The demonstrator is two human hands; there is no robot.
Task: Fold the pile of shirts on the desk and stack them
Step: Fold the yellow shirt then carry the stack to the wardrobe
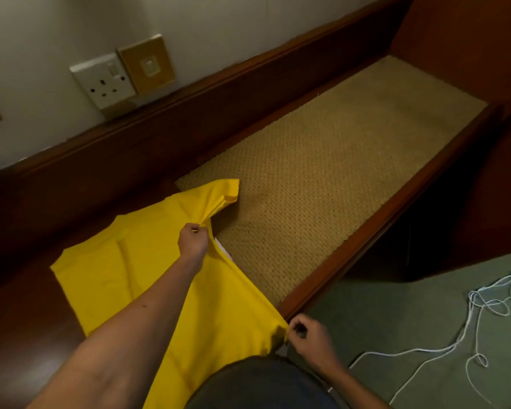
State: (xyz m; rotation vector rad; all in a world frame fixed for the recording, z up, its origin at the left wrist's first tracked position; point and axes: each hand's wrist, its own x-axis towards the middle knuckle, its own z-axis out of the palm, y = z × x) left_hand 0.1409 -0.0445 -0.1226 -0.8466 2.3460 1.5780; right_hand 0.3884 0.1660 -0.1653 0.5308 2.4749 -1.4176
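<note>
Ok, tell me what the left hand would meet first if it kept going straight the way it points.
Probably the bunched yellow sleeve just beyond the left hand, which pinches the yellow shirt there; past that, the dark wooden back rail, though depth is unclear.

Shirt (148, 276): yellow cloth, matt, smooth weave, soft creases where my left hand (193, 241) bunches it. Surface (375, 228): dark reddish wood frame, polished, semi-gloss, faint sheen on the left part. Inlay (322, 172): tan woven mat, coarse, bumpy, matt. Back rail (189, 113): same dark wood, smooth, moulded top edge. Wall (42, 31): painted, matt, off-white. Socket (104, 81): white plastic, glossy. Plate (146, 64) beside it: brass-coloured, satin; metal or plastic, can't tell. Floor (396, 326): grey-green carpet, short pile, matt. Cord (466, 335) on it: thin, white, looks smooth. My trousers (263, 385): dark cloth, matt.
</note>
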